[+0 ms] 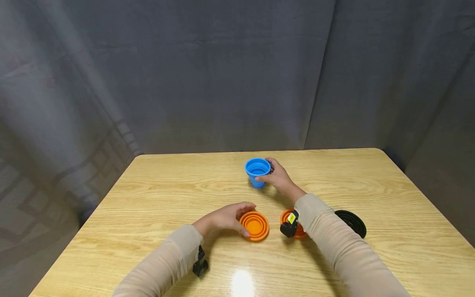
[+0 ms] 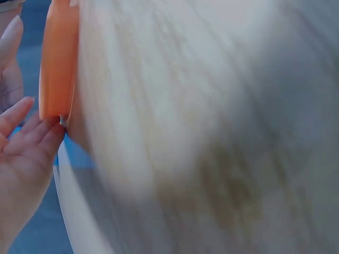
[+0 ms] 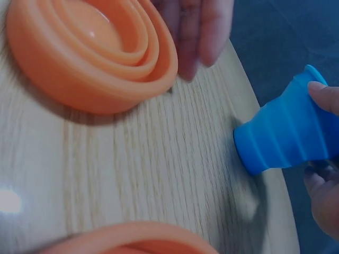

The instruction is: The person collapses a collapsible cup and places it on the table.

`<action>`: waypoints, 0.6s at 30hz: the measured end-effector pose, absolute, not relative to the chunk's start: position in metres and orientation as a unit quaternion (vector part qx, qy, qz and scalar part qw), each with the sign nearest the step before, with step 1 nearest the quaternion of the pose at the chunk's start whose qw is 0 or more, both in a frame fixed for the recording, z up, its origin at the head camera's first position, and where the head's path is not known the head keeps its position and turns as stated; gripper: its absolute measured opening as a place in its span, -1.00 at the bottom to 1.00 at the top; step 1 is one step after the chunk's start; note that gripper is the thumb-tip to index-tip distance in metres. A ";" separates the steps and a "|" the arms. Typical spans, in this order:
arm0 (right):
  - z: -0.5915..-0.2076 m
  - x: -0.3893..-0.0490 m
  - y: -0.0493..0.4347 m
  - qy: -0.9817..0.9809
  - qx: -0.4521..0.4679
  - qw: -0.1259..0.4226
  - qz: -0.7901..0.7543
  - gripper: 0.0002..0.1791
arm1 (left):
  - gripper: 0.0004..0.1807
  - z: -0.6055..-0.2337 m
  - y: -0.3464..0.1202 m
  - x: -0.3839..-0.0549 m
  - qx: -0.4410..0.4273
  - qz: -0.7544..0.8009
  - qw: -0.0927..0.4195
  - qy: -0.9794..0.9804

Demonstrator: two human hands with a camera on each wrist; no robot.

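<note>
My right hand (image 1: 279,177) grips an extended blue collapsible cup (image 1: 256,176) by its right side, thumb in front and fingers behind. The cup's mouth faces up, and its stepped wall shows in the right wrist view. My left hand (image 1: 226,217) holds a flattened orange collapsible cup (image 1: 256,226) from the left, thumb at its near rim and fingers at its far rim. In the left wrist view, fingertips (image 2: 50,132) meet the edge of this orange cup. A second flattened orange cup (image 1: 285,215) lies below my right wrist, partly hidden by the wrist camera.
A flattened black collapsible cup (image 1: 352,222) lies to the right, partly behind my right sleeve (image 1: 345,247). Everything rests on a light wooden table (image 1: 167,177). A grey curtain (image 1: 222,82) hangs behind the table's far edge and along its sides.
</note>
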State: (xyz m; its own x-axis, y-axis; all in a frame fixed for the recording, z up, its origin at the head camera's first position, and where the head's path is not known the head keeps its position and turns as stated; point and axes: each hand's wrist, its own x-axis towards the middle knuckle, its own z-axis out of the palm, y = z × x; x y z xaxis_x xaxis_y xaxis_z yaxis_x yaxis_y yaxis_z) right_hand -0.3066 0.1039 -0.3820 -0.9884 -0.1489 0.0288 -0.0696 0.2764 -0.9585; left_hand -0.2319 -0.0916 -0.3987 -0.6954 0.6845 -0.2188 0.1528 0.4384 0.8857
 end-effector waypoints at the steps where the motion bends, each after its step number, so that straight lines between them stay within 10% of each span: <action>1: -0.382 -0.307 0.104 0.799 -0.067 0.030 -0.597 -0.13 | -0.17 -0.398 -0.092 -0.233 0.255 0.473 0.286 0.793; 18: -0.362 -0.289 0.114 0.775 -0.074 0.030 -0.626 -0.23 | -0.25 -0.366 -0.097 -0.245 0.229 0.512 0.126 0.819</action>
State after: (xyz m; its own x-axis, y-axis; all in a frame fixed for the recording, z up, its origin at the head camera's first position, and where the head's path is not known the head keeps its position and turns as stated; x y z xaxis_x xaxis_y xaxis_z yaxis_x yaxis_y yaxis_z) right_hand -0.2885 0.1140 -0.3620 -0.9872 -0.1524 0.0467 -0.0777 0.2045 -0.9758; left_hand -0.2448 -0.0974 -0.3665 -0.8633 0.5039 0.0275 0.2456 0.3719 0.8952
